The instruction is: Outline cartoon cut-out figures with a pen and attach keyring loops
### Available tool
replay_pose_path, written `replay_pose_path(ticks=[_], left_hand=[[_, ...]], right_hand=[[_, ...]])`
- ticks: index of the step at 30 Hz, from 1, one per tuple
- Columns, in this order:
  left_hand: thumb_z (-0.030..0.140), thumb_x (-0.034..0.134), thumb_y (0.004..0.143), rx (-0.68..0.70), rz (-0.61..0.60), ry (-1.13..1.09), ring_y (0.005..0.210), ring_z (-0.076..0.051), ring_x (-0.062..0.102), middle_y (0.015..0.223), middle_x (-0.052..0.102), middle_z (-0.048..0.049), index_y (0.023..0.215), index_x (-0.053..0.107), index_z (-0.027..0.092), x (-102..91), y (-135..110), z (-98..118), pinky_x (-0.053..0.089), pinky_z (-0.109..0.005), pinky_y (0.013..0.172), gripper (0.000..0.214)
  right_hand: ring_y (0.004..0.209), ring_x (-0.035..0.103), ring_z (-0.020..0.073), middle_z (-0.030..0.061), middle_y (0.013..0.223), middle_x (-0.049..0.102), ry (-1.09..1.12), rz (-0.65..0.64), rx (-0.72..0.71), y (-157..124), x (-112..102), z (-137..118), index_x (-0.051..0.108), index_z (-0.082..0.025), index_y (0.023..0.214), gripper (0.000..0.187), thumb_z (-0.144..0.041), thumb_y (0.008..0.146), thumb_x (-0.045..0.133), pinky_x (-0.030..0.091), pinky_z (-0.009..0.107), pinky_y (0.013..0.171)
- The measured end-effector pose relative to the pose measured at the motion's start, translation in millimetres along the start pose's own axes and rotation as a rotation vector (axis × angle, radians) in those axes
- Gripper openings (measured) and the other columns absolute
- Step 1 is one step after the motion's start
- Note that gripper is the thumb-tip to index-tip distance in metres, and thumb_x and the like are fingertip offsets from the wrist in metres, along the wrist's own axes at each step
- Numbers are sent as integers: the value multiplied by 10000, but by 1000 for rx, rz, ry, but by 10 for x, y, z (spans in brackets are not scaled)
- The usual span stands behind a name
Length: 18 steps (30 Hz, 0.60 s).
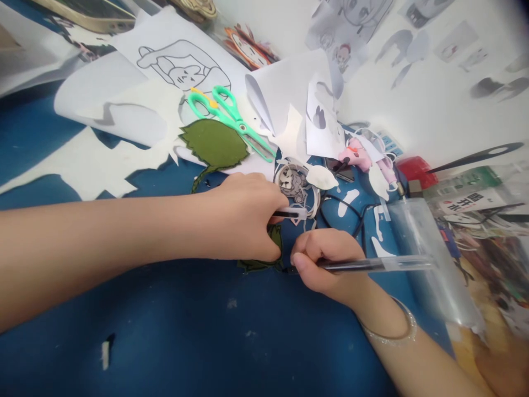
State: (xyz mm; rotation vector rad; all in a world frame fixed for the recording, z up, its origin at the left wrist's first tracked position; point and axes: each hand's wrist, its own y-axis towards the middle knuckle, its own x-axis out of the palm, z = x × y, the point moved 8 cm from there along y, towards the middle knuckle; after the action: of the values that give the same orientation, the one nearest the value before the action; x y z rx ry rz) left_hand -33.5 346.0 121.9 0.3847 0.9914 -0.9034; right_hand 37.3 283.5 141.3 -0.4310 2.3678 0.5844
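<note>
My left hand [243, 218] is closed, pressing down on a small green felt piece [264, 263] on the blue surface [165, 331]. A thin dark stick with a clear end [291, 213] pokes out from between its fingers. My right hand [326, 264] is closed around a clear-barrelled pen [372, 265], with the tip at the edge of the green piece. A larger green felt leaf [215, 144] lies just beyond my left hand. A round cartoon cut-out [294, 182] sits right behind the fingers.
Mint-green scissors [231, 118] lie on white paper [289, 82] past the leaf. A line drawing sheet [182, 66], white felt scraps [103, 160], pink figures [359, 154], a red box [417, 171] and clear plastic packets [430, 259] crowd the far and right sides.
</note>
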Motion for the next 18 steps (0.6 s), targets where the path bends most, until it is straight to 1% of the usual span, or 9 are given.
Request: replay_pose_path(ticks=[10, 18], left_hand=[[388, 563, 566, 19, 8, 9, 685, -189, 478, 594, 518, 8, 548, 365, 233, -4, -2, 3, 339, -323, 565, 251], [395, 562, 574, 18, 5, 5, 685, -190, 488, 604, 528, 9, 549, 377, 235, -15, 1, 15, 348, -324, 568, 246]], right_hand=[[455, 465, 81, -46, 524, 452, 23, 14, 5, 1, -8, 5, 266, -207, 579, 339, -104, 801, 499, 329, 200, 436], [456, 446, 80, -45, 527, 452, 29, 16, 12, 4, 3, 6, 277, -209, 572, 341, -118, 810, 503, 328, 203, 435]])
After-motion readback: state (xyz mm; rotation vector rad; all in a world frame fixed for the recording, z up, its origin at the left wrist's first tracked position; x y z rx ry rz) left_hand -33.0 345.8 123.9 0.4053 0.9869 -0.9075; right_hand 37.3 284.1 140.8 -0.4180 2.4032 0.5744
